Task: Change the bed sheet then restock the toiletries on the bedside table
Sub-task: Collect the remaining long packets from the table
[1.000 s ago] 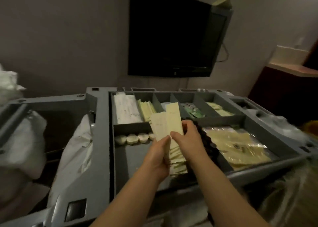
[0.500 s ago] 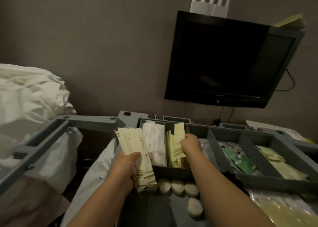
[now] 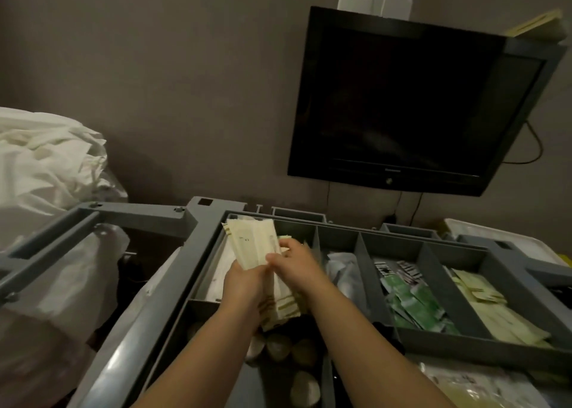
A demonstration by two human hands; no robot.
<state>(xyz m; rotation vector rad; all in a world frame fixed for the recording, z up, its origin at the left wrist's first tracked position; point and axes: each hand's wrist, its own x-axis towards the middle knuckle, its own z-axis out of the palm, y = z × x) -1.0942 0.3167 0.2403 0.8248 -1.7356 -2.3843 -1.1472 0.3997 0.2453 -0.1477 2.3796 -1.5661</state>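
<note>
Cream paper sachets point(image 3: 252, 246) stand fanned above the grey cart tray point(image 3: 464, 350), long axis running away from you, gripped low by your left hand point(image 3: 244, 287) while your right hand point(image 3: 294, 260), just beside, pinches their right edge.
</note>
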